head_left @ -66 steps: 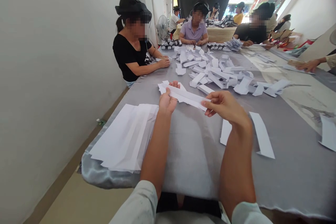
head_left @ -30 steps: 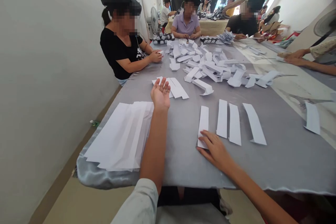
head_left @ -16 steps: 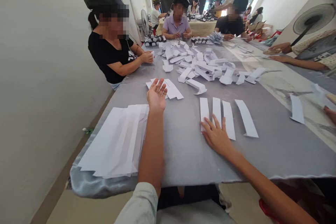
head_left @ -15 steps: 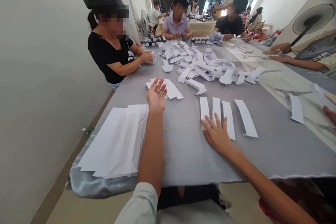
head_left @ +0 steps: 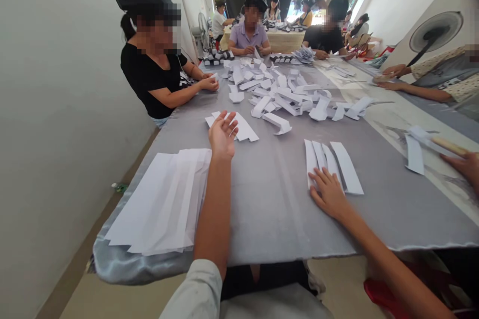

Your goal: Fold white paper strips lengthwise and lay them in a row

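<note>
My left hand (head_left: 222,135) rests palm up with its fingers loosely apart and nothing in it. It lies against a few flat white paper pieces (head_left: 245,127), partly covering them. My right hand (head_left: 330,192) is spread flat, palm down, its fingertips on the lower part of several folded white paper strips (head_left: 318,154). These strips lie close together side by side, some overlapping; the rightmost strip (head_left: 347,167) is the widest in view. Beside my left forearm lies a stack of large white paper sheets (head_left: 157,204).
A heap of folded white paper pieces (head_left: 277,89) covers the middle of the grey-covered table (head_left: 262,199). A person in black (head_left: 157,75) works at the left. At the right, another person's hand (head_left: 466,164) is near a loose strip (head_left: 414,154). Fans stand behind.
My right hand has slid to the right, and the paper strips under it have moved together, closing most of the gaps. My left hand has stayed in place.
</note>
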Demonstrator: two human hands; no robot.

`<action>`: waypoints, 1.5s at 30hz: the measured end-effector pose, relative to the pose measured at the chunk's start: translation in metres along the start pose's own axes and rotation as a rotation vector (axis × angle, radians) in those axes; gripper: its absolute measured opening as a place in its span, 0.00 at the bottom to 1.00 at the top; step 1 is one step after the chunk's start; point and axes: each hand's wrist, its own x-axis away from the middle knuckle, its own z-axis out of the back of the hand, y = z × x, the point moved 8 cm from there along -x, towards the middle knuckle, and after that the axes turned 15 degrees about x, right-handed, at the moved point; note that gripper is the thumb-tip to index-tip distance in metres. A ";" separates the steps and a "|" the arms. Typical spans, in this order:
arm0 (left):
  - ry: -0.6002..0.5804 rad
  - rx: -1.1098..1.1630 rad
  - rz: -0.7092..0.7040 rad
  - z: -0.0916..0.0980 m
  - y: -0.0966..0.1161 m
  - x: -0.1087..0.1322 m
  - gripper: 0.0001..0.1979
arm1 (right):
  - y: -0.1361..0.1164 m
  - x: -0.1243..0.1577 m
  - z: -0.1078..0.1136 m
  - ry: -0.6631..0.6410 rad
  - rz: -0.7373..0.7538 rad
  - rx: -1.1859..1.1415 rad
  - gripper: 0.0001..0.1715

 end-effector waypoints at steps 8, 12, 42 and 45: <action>-0.014 -0.004 0.000 0.000 -0.001 0.001 0.14 | 0.045 -0.006 -0.002 -0.010 0.100 0.016 0.32; -0.019 0.000 0.005 -0.001 0.001 0.002 0.13 | 0.045 -0.008 0.004 0.024 0.170 -0.004 0.39; -0.040 -0.024 -0.015 -0.015 -0.005 0.018 0.11 | -0.052 -0.055 0.076 0.132 0.088 -0.261 0.34; -0.198 -0.100 -0.020 -0.045 -0.024 0.049 0.09 | -0.120 -0.068 0.080 -0.007 0.133 -0.630 0.29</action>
